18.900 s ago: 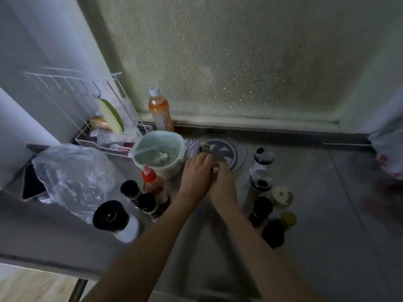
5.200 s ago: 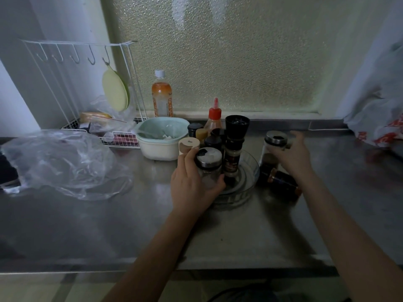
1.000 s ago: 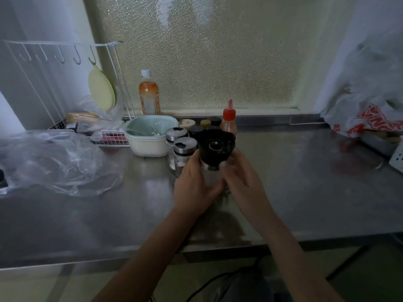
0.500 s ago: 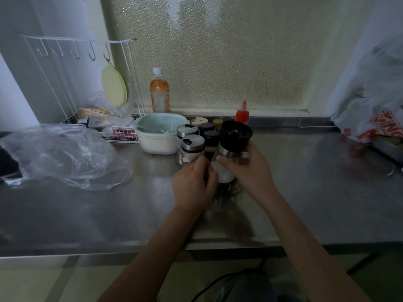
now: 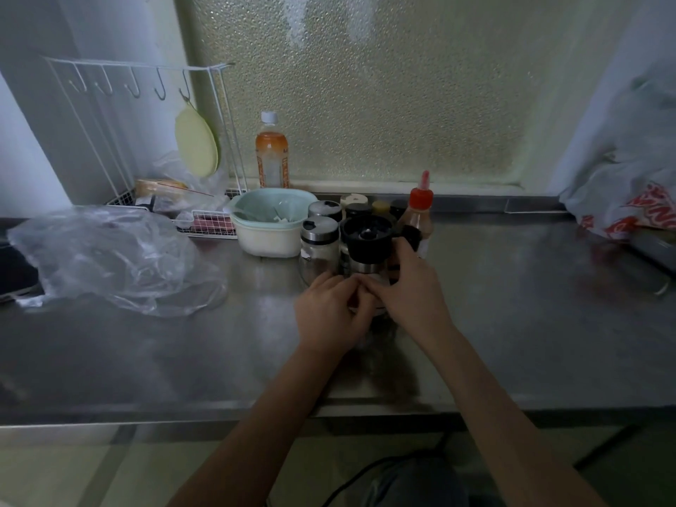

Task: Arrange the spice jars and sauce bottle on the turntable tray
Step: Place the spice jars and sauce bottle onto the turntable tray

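Turntable tray hidden behind both hands; rear jars (image 5: 380, 206) (small, dim) indistinct; grips unclear.

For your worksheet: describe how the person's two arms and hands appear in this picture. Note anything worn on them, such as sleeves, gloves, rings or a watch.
Both forearms are bare as far as the frame shows: no sleeves in view. The left hand and right hand wear no gloves. No watch, bracelet or ring is visible on either wrist or on the fingers that show, though the dim light hides fine detail.
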The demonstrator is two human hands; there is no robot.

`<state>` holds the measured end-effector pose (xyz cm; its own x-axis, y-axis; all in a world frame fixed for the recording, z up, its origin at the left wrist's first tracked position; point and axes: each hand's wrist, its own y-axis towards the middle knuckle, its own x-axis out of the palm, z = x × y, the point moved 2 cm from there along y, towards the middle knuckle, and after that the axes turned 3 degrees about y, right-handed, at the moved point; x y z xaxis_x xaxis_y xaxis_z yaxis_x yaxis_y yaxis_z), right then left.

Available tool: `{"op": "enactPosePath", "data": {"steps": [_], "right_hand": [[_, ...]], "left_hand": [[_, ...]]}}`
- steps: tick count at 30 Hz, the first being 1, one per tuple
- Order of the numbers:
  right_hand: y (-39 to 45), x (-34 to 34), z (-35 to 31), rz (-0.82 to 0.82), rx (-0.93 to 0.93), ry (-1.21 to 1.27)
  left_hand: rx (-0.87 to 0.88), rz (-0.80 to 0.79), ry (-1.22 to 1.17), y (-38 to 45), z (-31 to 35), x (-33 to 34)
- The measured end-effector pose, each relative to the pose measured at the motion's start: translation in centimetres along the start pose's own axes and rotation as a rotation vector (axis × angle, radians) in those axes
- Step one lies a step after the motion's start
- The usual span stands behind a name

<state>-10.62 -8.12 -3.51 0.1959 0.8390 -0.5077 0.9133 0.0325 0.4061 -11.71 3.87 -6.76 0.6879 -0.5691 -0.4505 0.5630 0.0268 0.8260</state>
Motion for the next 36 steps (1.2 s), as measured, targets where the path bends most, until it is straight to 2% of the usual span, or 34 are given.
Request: {"op": "enactPosePath", "data": {"steps": [2, 7, 9, 11, 13, 19, 22, 26, 29, 33, 36], "right_hand": [[-0.3, -0.3, 0.2, -0.019, 0.021, -0.096], [0.0, -1.4, -0.2, -0.212, 0.055, -0.158], [0.9, -2.8, -1.4, -0.153, 0.037, -0.131], [2.4, -4.5, -2.9, 0.01, -0.07, -0.126], [4.4, -5.3, -4.2, 0.028, -0.179, -0.198], [8.8, -2.1, -5.4, -0.47, -0.238, -0.577], [9.6, -0.7, -5.6, -0.568, -0.251, -0.7], [10.0, -0.2, -5.5, -0.526, -0.243, -0.661], [10.0, -0.6, -5.4, -0.513, -0.223, -0.52], [10.1, -1.7, -6.1, -0.331, -0.251, -0.324], [9.8, -2.5, -7.0, -0.266, -0.295, -0.309]], "left_hand": [[-0.032, 0.01, -0.024, 0.0, 0.1, -0.1], [-0.32, 0.011, -0.125, 0.1, -0.4, -0.1], [-0.323, 0.008, -0.118, 0.3, -0.5, 0.2], [-0.274, -0.017, -0.063, 0.5, -0.6, 0.7], [-0.255, -0.047, -0.004, 0.7, -1.0, 1.2], [-0.264, 0.009, -0.11, 0.7, -1.3, 1.3], [-0.328, 0.084, -0.164, 0.6, -1.5, 1.0], [-0.383, 0.123, -0.141, 0.6, -1.8, 1.0], [-0.388, 0.122, -0.117, 0.8, -1.9, 1.3], [-0.436, 0.11, -0.178, 0.9, -2.6, 1.5], [-0.469, 0.091, -0.188, 0.9, -2.9, 1.9]]}}
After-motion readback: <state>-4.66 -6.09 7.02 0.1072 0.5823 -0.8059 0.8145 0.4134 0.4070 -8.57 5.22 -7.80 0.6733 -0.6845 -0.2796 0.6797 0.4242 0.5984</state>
